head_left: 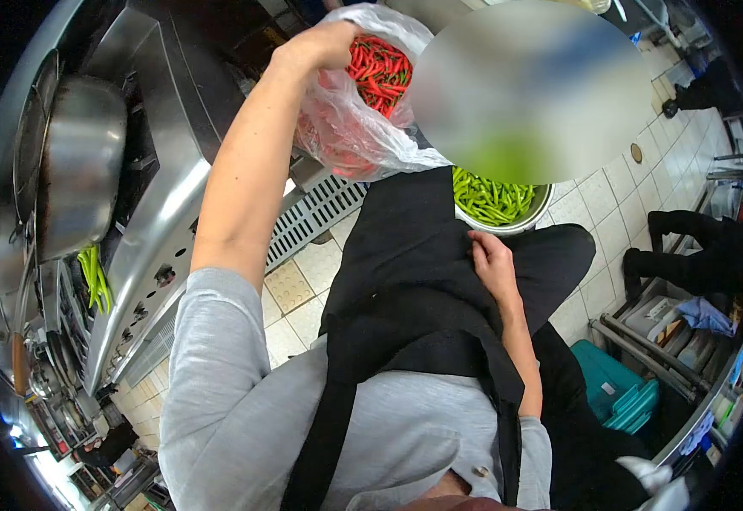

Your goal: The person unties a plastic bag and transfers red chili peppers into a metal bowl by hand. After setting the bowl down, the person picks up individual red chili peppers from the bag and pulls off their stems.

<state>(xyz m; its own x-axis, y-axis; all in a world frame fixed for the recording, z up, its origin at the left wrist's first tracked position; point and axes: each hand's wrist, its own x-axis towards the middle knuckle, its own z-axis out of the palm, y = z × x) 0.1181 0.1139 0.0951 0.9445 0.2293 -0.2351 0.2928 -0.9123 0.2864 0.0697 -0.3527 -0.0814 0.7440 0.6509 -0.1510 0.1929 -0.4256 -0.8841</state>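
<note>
A clear plastic bag (pixel 342 128) full of red chilies (pixel 380 75) stands in front of me. At its upper rim my left hand (pixel 327 47) is closed on the plastic; the fingertips are partly hidden by the bag. On the black apron (pixel 414 247) over my lap lies my right hand (pixel 494 260), fingers loosely bent and a little apart, with nothing seen in it. Just beyond it is a metal bowl (pixel 544 207) of green chilies (pixel 492 200). A large blurred patch covers the bowl's far part and the area beside the bag.
A steel stove front (pixel 163 213) with a big pot (pixel 86 162) runs along my left. Several green chilies (pixel 94 277) lie near the pot. Right: teal crates (pixel 614 387), a rack with containers (pixel 661 324), and dark-clothed people (pixel 695 251). White tiles (pixel 597 200) cover the floor.
</note>
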